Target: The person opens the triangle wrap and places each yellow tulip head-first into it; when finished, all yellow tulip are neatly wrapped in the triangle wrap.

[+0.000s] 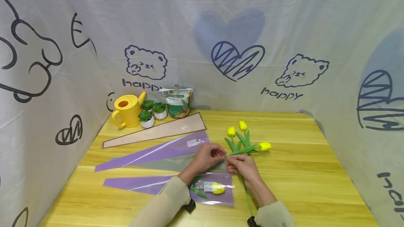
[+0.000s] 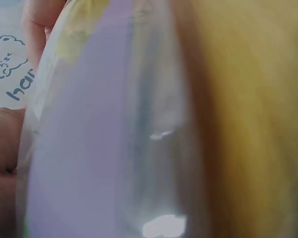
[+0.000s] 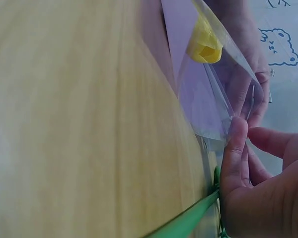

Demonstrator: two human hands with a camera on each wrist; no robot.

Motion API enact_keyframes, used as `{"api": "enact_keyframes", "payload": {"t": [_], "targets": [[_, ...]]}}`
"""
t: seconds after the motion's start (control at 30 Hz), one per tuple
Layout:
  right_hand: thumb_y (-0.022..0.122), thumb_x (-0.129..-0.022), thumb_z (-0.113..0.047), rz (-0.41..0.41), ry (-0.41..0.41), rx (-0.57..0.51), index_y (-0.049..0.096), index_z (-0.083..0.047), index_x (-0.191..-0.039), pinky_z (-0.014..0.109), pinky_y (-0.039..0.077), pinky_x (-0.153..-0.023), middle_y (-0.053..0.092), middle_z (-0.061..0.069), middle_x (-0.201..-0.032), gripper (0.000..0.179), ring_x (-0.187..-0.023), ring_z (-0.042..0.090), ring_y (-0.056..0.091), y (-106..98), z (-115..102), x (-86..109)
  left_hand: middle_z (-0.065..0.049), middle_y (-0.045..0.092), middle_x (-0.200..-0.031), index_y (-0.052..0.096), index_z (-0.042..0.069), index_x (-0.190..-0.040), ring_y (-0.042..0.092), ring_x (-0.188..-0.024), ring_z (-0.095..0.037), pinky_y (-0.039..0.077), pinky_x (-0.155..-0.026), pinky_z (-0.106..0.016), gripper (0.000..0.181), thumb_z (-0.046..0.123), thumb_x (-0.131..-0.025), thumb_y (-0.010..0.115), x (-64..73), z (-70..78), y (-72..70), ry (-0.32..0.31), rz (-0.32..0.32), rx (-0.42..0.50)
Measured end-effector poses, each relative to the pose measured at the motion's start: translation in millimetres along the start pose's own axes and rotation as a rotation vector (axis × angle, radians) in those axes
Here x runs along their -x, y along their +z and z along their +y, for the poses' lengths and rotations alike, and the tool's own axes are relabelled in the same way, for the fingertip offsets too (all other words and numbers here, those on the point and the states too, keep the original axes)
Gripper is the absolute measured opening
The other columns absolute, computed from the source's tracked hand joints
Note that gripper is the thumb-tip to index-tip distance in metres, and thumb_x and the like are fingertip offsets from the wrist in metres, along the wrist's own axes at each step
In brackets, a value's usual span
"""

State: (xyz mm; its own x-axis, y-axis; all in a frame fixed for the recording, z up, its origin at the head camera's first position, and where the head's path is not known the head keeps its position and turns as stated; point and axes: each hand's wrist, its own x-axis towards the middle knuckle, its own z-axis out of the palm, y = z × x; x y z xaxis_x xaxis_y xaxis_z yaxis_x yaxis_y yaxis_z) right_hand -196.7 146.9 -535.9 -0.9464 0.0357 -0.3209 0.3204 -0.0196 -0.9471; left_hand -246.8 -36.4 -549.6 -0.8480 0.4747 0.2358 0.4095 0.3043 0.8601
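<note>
My left hand (image 1: pixel 209 156) and right hand (image 1: pixel 245 168) meet mid-table. Both pinch the clear edge of a greyish flower sleeve (image 1: pixel 167 164), thumbs against fingers; the film between them is hard to make out. Just nearer me lies a purple flower sleeve (image 1: pixel 126 183) with a yellow tulip (image 1: pixel 218 188) inside. That sleeve fills much of the left wrist view, where film (image 2: pixel 79 139) partly covers my hands. Beyond my right hand are loose yellow tulips (image 1: pixel 242 125), one (image 1: pixel 264 146) lying sideways, its green leaf (image 1: pixel 244 150) by my fingertips. A green stem (image 1: pixel 247 197) passes beneath my right hand.
Another purple sleeve (image 1: pixel 151 153) and a pinkish sleeve (image 1: pixel 157 131) lie farther back. At the back left stand a yellow watering can (image 1: pixel 128 111), small potted succulents (image 1: pixel 147 117) and a clipped white-and-green bag (image 1: pixel 178 102). Printed cloth (image 1: pixel 189 62) surrounds the wooden table (image 1: pixel 296 178).
</note>
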Motion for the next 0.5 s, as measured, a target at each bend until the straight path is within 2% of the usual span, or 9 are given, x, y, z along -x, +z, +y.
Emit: {"api": "enact_keyframes", "payload": {"t": [0.5], "targets": [[0.073,-0.096,-0.006,0.006,-0.015,-0.017,0.070,0.012,-0.117,0.025,0.061,-0.065,0.076,0.012,-0.086,0.027,-0.069,0.014,0.072,1.8,-0.5,-0.6,-0.008,0.076,-0.090,0.077,0.002,-0.100,0.069,-0.078,-0.011,0.056,-0.072,-0.022,0.011,-0.002,-0.090,0.076,1.3,-3.0,0.4,-0.037,-0.009,0.006]]}}
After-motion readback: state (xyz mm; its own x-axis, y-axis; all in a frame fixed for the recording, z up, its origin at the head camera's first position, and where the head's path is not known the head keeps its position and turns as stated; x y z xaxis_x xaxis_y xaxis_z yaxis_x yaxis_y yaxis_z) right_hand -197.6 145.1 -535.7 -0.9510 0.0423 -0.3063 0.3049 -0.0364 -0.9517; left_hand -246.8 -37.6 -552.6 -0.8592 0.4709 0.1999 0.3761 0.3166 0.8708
